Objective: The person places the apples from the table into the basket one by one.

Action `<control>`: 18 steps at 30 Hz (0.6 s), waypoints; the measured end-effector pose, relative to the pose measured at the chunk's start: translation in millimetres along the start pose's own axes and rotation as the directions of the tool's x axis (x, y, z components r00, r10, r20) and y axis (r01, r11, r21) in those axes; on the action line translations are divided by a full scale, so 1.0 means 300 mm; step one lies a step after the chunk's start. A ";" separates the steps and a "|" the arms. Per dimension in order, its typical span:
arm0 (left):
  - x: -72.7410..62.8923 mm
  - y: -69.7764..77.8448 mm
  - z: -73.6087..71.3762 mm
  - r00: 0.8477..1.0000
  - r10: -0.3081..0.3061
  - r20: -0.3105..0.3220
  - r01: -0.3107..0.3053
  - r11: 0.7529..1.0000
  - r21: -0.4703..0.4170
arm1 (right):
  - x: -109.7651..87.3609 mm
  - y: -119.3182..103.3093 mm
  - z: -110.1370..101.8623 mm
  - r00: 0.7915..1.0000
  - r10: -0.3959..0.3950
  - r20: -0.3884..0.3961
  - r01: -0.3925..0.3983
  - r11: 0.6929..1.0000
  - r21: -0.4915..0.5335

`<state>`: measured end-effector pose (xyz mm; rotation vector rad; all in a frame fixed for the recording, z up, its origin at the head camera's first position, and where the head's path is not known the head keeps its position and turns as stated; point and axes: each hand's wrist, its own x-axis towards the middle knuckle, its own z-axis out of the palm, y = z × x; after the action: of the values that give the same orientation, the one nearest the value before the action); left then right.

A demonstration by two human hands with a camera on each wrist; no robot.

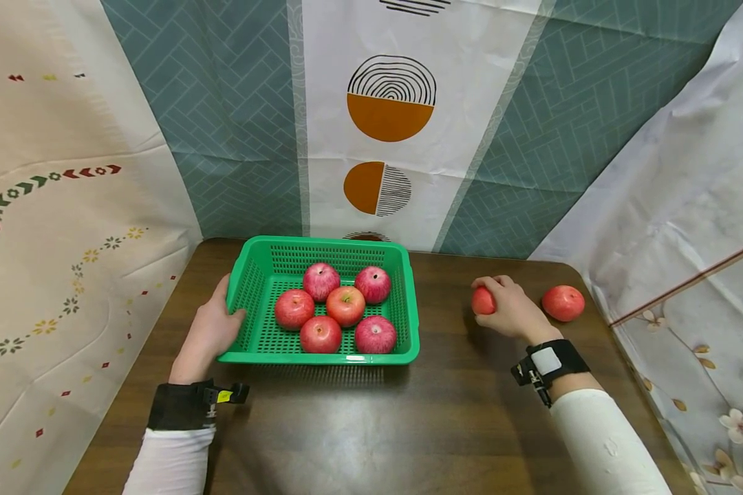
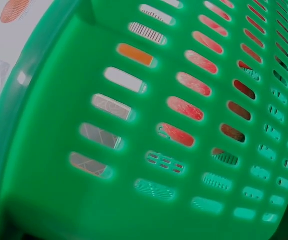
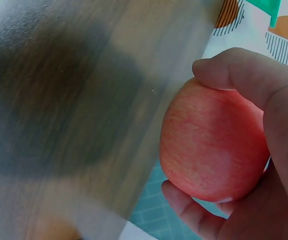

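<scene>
A green plastic basket with slotted walls stands on the table, holding several red apples. At its left end my left hand grips the rim, thumb on the inner side. In the left wrist view the basket's wall fills the picture; the hand itself is hidden there. To the right of the basket, my right hand holds a red apple between thumb and fingers, above the tabletop. Another red apple lies on the table just beyond that hand's right side.
The dark brown wooden table has its back edge against a patterned cloth. Light cloths hang close along the left and right sides.
</scene>
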<state>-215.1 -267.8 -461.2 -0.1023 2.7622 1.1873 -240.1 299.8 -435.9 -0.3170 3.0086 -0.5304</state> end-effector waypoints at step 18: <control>0.000 0.001 0.000 1.000 0.014 -0.007 -0.014 1.000 0.000 | 0.027 -0.085 -0.047 0.997 -0.069 -0.027 0.069 0.998 -0.014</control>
<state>-215.2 -267.6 -461.1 -0.0881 2.7734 1.1932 -244.7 279.2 -414.1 -0.4190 3.0384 -0.5247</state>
